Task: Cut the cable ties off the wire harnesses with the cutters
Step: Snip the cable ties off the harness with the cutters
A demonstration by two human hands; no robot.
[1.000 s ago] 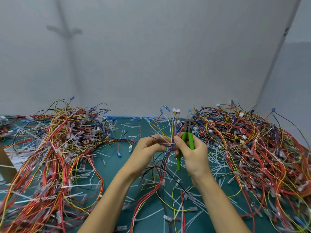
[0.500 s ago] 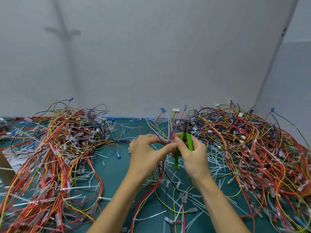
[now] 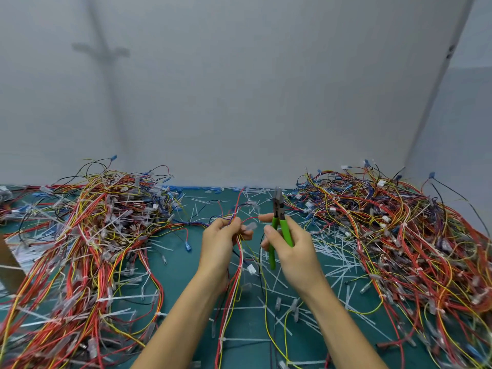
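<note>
On the desk (image 3: 183, 278) between wire piles (image 3: 95, 235), the left hand (image 3: 218, 245) has its grip around a harness (image 3: 240, 265). The right hand (image 3: 294, 253) holds cutters (image 3: 278, 209) upright.

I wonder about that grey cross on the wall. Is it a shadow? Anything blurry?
Head view: yes, a soft shadow on the pale grey wall; even light, no glare; tangled red and yellow wire piles blur toward the edges; green-handled metal cutters look sharper.

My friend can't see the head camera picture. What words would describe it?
A person's left hand grips a bundle of coloured wires while the right hand holds green-handled cutters upright beside it. Big tangled wire piles sit on both sides of a green mat littered with cut ties.
</note>
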